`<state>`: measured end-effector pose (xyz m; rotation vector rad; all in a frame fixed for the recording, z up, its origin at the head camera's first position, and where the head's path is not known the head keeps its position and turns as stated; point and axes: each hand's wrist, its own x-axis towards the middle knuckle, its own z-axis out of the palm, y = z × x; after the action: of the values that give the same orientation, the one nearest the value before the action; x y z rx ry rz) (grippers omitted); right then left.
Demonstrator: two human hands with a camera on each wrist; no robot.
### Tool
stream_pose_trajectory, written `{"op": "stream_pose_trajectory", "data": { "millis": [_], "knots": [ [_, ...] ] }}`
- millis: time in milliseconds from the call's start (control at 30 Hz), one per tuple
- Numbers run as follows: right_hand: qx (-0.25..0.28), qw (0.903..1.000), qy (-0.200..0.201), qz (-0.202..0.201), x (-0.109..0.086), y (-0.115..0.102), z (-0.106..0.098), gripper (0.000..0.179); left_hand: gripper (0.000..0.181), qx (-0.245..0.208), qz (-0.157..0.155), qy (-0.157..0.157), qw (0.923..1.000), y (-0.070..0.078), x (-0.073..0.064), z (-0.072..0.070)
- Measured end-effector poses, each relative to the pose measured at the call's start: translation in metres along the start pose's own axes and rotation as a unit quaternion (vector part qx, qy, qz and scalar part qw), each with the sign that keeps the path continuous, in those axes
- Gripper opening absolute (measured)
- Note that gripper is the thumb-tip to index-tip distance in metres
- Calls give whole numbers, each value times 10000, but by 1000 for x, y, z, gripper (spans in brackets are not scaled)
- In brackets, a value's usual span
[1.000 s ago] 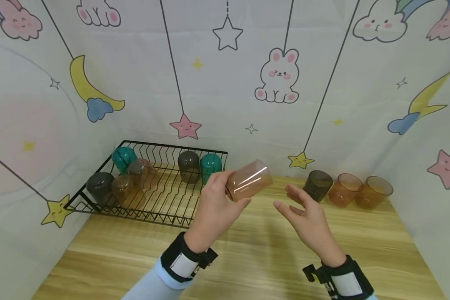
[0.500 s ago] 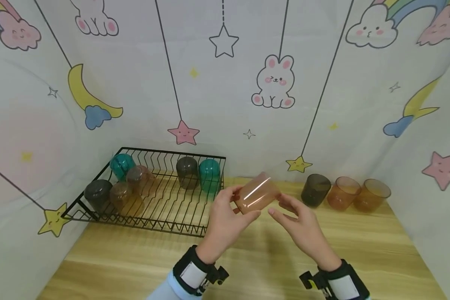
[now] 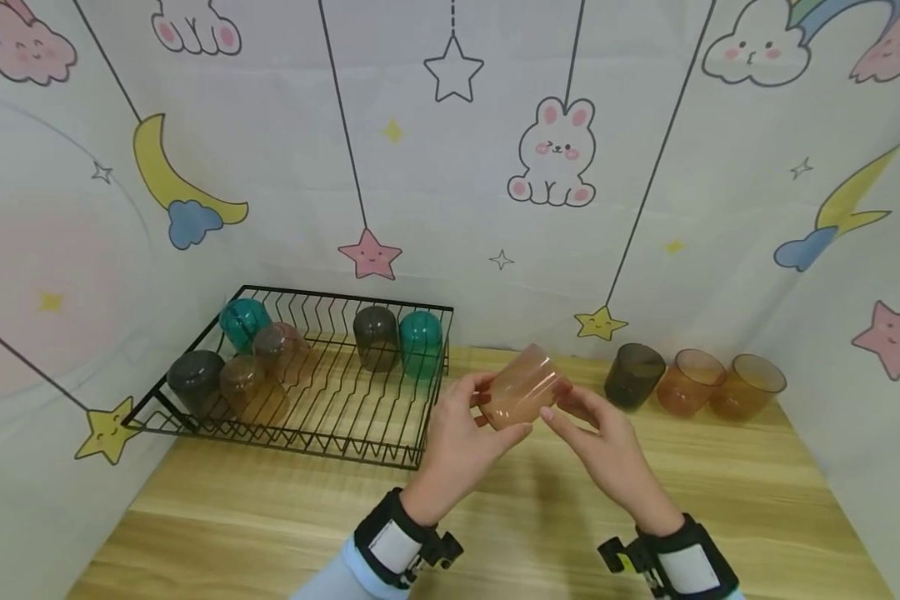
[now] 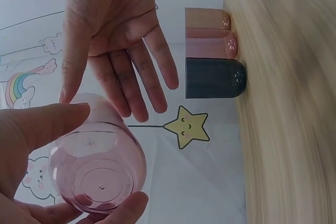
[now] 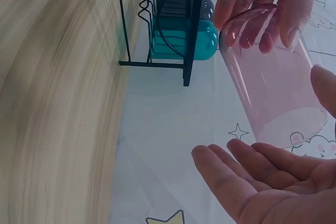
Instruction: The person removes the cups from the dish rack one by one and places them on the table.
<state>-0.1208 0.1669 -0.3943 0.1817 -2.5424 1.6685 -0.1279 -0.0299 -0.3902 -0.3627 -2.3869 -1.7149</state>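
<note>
A translucent pink tumbler (image 3: 523,390) is held tilted above the table, its base toward my left hand (image 3: 461,442) and its rim toward my right. My left fingers and thumb grip it around the base end, as the left wrist view shows with the tumbler's round bottom (image 4: 102,182) facing that camera. My right hand (image 3: 607,442) is at the rim, thumb on the near side and fingers extended on the far side. In the right wrist view the right fingers (image 5: 262,166) lie nearly straight, close beside the rim.
A black wire dish rack (image 3: 330,454) stands at left, holding several upturned tumblers, among them a teal one (image 3: 421,343) and a grey one (image 3: 376,337). At the back right, a dark grey tumbler (image 3: 634,377), a pink one (image 3: 690,383) and an amber one (image 3: 747,387) stand upright along the wall.
My left hand has carried the pink tumbler rightward and slightly down, away from the rack. My right hand, apart from it a second ago, is now at its rim.
</note>
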Motion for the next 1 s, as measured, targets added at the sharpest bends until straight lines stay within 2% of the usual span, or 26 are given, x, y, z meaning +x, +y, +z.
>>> {"op": "stream_pose_trajectory", "data": {
  "millis": [300,533,800,1000],
  "knots": [
    [242,9996,101,-95,2,-8,-1,60,66,-164,-41,-91,9998,-3,2,4],
    [386,9992,59,4,-8,-43,-3,62,66,-20,-38,-152,9999,-6,2,8],
    [772,9969,133,48,-8,-44,0,62,68,-175,-238,-222,9993,-7,-1,14],
    [947,9952,231,-87,-8,-51,4,63,70,-207,-189,-216,9994,-10,-1,20]
  ]
}}
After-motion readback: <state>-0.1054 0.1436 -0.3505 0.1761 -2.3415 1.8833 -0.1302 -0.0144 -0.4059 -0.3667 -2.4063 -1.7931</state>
